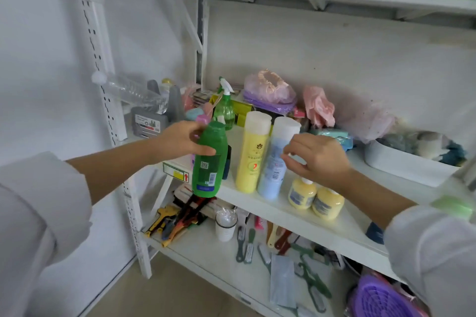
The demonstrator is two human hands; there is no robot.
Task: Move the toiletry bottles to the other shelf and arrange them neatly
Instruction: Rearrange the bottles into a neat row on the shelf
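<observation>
Holding a green bottle (209,159) upright, the left hand (181,142) wraps its fingers and thumb round the upper body just below the cap. The bottle hangs in front of the edge of the middle shelf (273,210), its base lower than the shelf board and not resting on it.

Landmark: yellow bottle (253,153), standing upright on the middle shelf, white cap on top.
- Blue bottle (275,162): upright, just right of the yellow bottle, sides touching or nearly so.
- Right hand (318,158): at the right side of the blue bottle, fingers bent, fingertips at its label area. Whether it actually pinches the bottle cannot be told.
- Two small yellow pump bottles (316,197): right of and in front of the yellow bottle, near the shelf edge, side by side and partly under the right wrist.
- Green bottle: left of the yellow bottle, apart from it.
- Green spray bottle (224,108): behind and to the left of the yellow bottle, toward the back.
- Pink and purple plastic bags (270,90): behind the yellow bottle, against the back wall.
- White tray (401,166): well to the right, same shelf.
- Lower shelf (213,252): below the yellow bottle, holding combs, brushes and clips.

Both sleeves are white.
</observation>
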